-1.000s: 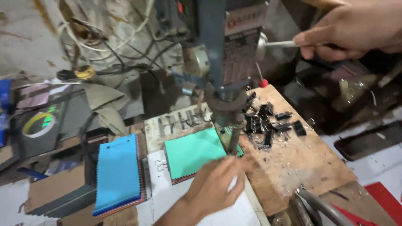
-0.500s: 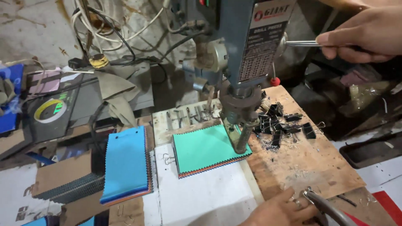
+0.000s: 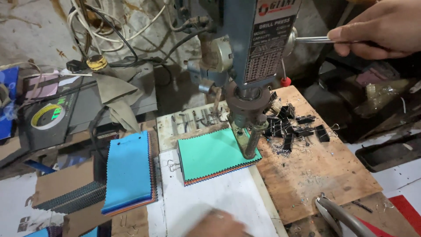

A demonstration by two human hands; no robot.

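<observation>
Two hands of mine are in view. My right hand (image 3: 377, 33) is up at the top right, fingers curled shut round the metal feed lever (image 3: 313, 40) of the drill press (image 3: 252, 48). My left hand (image 3: 217, 226) is only a blurred patch at the bottom edge, over the white sheet (image 3: 210, 206); I cannot tell whether it is open or closed, or whether it has anything in it.

One green swatch stack (image 3: 210, 151) with zigzag-cut edges lies on the white sheet, well above my left hand and far below and to the left of my right. Its right-hand edge sits under the drill's spring-wrapped spindle (image 3: 252, 138), which stands down on it. One blue swatch stack (image 3: 129, 173) lies apart to the left, beside a roll of tape (image 3: 48, 115). A heap of black binder clips (image 3: 291, 125), too tangled to count, lies on the plywood board (image 3: 315, 171) just right of the spindle. One pair of pliers (image 3: 340, 215) pokes in at the lower right.

Half a second ago my left hand was at the lower right near the pliers; now it is further left. A second ago it rested on the green stack. My right hand has kept its hold on the lever throughout.
</observation>
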